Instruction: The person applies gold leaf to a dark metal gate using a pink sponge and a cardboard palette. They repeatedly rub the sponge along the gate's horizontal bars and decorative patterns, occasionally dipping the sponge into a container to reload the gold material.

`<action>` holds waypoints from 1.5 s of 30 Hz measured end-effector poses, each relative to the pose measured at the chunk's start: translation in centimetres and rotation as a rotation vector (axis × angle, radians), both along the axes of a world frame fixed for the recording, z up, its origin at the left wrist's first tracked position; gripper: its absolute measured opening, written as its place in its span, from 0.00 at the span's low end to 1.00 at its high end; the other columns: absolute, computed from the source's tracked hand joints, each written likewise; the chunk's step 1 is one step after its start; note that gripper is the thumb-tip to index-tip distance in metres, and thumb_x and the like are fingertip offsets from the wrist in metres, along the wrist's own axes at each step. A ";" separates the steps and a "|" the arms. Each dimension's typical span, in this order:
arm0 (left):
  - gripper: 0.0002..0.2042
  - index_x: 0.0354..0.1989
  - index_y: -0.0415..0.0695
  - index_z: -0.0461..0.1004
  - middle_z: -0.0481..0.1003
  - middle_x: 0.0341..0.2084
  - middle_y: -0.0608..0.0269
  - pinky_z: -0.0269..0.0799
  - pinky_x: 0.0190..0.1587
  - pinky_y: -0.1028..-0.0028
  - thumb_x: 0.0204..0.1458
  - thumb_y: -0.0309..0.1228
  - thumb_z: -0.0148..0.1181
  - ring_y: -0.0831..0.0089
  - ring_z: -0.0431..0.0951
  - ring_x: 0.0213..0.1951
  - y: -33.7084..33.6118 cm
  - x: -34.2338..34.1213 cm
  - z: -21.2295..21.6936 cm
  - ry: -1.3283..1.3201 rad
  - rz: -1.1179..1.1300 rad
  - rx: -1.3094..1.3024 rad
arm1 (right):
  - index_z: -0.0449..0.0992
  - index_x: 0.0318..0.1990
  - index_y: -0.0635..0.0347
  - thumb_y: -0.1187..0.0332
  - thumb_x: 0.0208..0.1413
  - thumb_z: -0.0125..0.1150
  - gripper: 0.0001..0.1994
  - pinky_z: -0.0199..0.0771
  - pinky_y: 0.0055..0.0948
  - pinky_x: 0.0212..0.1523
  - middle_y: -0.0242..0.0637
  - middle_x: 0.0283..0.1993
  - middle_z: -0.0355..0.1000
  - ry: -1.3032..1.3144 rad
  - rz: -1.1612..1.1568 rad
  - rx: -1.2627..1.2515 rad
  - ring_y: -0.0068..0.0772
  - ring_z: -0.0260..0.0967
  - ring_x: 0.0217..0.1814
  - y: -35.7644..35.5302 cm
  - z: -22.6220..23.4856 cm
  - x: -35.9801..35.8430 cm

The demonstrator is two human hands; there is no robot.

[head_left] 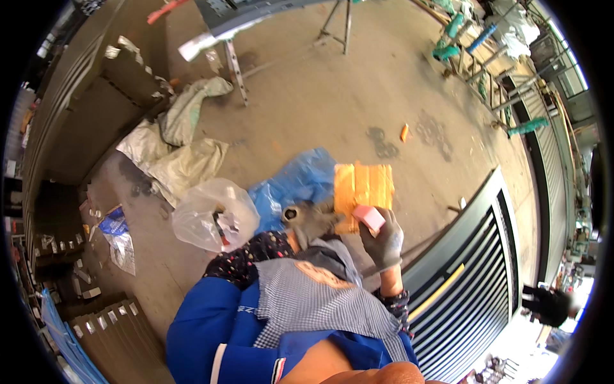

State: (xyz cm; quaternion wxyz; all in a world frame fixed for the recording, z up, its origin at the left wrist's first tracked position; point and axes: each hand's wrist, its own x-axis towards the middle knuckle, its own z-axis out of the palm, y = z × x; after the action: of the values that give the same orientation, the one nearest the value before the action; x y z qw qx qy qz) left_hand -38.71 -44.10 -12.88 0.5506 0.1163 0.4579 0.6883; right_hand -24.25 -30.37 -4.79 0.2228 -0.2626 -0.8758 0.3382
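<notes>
Fingers of the right hand (385,241) gripped a pink block (369,216) at a corner of the orange package (364,182); the left hand (314,224), closed or not, I couldn't tell! Block-handling, seemingly; next called for steadiness.

The orange package (364,182) looks glossy, the blue bag (299,176) crinkled plastic.

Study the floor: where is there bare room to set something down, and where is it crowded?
Bare floor lies between the trestles, sacks and blue bag; another patch, between the orange package and slatted panel. Crowded: left of the package, where blue bag, clear bag and sacks lie close together.
</notes>
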 end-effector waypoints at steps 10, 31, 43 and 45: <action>0.28 0.64 0.36 0.65 0.79 0.51 0.52 0.84 0.42 0.73 0.57 0.30 0.68 0.67 0.84 0.44 8.7 -5.9 4.6 -0.186 0.146 0.066 | 0.78 0.47 0.60 0.70 0.49 0.74 0.17 0.78 0.39 0.42 0.47 0.42 0.78 0.075 0.078 -0.064 0.54 0.78 0.42 12.7 3.4 -7.0; 0.27 0.62 0.42 0.72 0.79 0.34 0.74 0.61 0.25 0.87 0.56 0.39 0.72 0.91 0.68 0.24 16.1 -25.8 3.7 0.036 0.366 -0.063 | 0.77 0.46 0.56 0.69 0.50 0.71 0.15 0.78 0.41 0.39 0.43 0.41 0.77 -0.031 0.439 0.037 0.51 0.78 0.41 21.4 3.4 -31.4; 0.24 0.64 0.40 0.69 0.80 0.39 0.72 0.66 0.27 0.87 0.60 0.30 0.66 0.90 0.71 0.28 12.8 -55.5 7.7 0.089 0.415 -0.113 | 0.79 0.47 0.57 0.70 0.50 0.73 0.16 0.79 0.38 0.40 0.44 0.44 0.79 0.039 0.381 -0.094 0.48 0.80 0.41 20.6 5.7 -62.7; 0.25 0.65 0.39 0.68 0.80 0.41 0.71 0.66 0.29 0.86 0.61 0.30 0.65 0.90 0.72 0.29 12.1 -58.8 7.8 0.029 0.449 -0.111 | 0.78 0.48 0.56 0.70 0.50 0.73 0.17 0.79 0.39 0.40 0.44 0.44 0.78 0.030 0.402 -0.067 0.49 0.80 0.41 19.3 6.5 -67.4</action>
State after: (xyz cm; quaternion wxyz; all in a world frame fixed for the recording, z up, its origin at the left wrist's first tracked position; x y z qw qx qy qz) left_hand -97.52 -31.99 -5.09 0.3825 -0.0090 0.5174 0.7655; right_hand -91.61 -11.09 1.71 0.1548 -0.0849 -0.8954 0.4087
